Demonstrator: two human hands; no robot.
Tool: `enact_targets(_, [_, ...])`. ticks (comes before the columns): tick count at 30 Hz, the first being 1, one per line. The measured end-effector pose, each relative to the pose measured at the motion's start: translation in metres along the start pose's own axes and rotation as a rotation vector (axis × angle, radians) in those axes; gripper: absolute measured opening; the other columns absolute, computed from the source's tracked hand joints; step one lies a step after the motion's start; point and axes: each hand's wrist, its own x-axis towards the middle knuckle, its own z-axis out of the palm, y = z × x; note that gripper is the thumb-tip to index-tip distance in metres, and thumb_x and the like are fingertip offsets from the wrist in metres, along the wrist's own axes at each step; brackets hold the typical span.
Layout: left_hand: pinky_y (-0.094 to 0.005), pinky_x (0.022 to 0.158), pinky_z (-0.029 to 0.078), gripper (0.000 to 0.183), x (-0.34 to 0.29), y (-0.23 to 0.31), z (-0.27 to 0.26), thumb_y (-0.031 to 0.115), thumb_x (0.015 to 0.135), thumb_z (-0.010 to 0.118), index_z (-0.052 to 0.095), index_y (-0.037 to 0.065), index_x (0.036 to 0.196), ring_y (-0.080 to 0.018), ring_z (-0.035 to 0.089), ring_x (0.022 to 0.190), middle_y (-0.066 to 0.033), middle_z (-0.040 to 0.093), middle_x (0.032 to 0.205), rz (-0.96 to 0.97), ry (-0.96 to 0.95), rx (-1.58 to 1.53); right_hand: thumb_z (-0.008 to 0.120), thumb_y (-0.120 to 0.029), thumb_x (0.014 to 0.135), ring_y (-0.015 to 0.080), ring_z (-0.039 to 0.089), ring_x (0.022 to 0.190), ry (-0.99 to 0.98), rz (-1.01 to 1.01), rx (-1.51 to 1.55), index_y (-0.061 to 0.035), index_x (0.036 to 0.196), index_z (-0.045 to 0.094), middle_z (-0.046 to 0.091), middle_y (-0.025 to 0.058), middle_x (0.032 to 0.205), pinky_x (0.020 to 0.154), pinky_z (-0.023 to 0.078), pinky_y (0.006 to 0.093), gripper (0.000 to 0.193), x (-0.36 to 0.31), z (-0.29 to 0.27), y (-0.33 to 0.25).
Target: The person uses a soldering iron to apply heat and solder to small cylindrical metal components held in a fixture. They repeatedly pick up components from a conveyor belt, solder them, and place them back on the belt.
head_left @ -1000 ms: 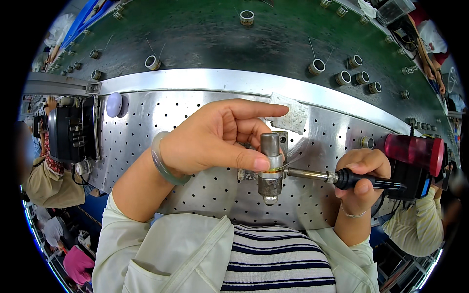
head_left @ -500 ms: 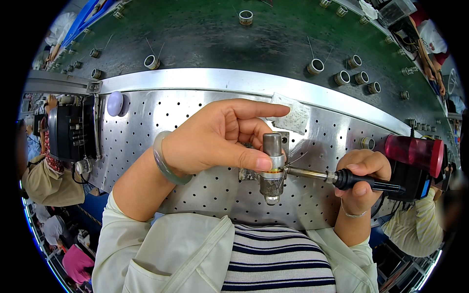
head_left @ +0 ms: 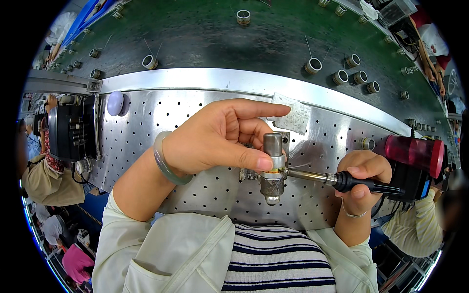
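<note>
My left hand [head_left: 227, 134] is closed on a small metal ring [head_left: 277, 163] with a coloured band, which sits around an upright metal post [head_left: 272, 144]. The thumb presses the ring's side and the index finger stretches out past the post; the other fingers curl partly out of sight behind it. In my right hand [head_left: 366, 172] is a black-handled soldering iron [head_left: 344, 180], held between thumb and fingers. Its tip meets the ring's right side, or nearly so. A thin wire sticks out there. The post belongs to a metal fixture [head_left: 272, 188] with a rounded lower end.
Beneath lies a perforated metal worktop [head_left: 210, 195]. Beyond its raised rail [head_left: 220, 78], a dark green conveyor belt [head_left: 205, 39] carries several metal rings with wires. A grey pad [head_left: 295, 117], a purple knob [head_left: 115, 103] and a red translucent cylinder [head_left: 413, 155] stand around. Other people work at both sides.
The rings on the belt have shifted slightly to the left. Both hands, the ring and the soldering iron hold almost the same place, the iron moving only a hair.
</note>
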Motion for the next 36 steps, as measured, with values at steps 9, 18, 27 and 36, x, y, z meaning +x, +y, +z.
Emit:
enact_targets(9, [-0.0231,0.074,0.052,0.077,-0.002,0.001,0.0,-0.004,0.066,0.073,0.034,-0.006,0.133,-0.0178,0.064,0.085,-0.0184,0.063,0.096,0.001,0.0,0.0,0.072,-0.003,0.071,0.0177,0.058,0.049,-0.039,-0.029,-0.021,0.0056,0.086,0.054,0.059,0.0138,0.066,0.044,0.046,0.0251,0.025,-0.001,-0.002,0.0])
enact_targets(18, [-0.0232,0.074,0.052,0.079,-0.007,0.004,0.014,-0.007,0.069,0.068,0.029,-0.004,0.136,-0.0167,0.062,0.086,-0.0183,0.061,0.097,0.007,0.096,-0.004,0.073,-0.007,0.073,0.0173,0.058,0.048,0.011,-0.025,0.027,0.0051,0.087,0.055,0.06,0.0132,0.066,0.044,0.046,0.0243,0.025,-0.002,-0.002,0.0])
enact_targets(27, [-0.024,0.077,0.051,0.077,-0.008,0.006,0.017,-0.008,0.07,0.065,0.028,-0.004,0.137,-0.0164,0.061,0.089,-0.0175,0.061,0.098,-0.011,0.099,-0.01,0.072,-0.006,0.073,0.017,0.058,0.047,-0.003,0.001,0.015,0.0055,0.087,0.055,0.059,0.0126,0.064,0.044,0.046,0.0239,0.025,0.0,0.0,0.0])
enact_targets(36, [-0.024,0.076,0.051,0.079,-0.005,0.003,0.017,-0.007,0.069,0.067,0.027,-0.004,0.137,-0.0166,0.061,0.089,-0.0183,0.061,0.099,0.001,0.073,-0.048,0.071,-0.01,0.075,0.015,0.056,0.045,0.094,0.043,-0.012,0.0037,0.083,0.054,0.058,0.0121,0.063,0.043,0.044,0.0224,0.024,-0.003,0.0,-0.004])
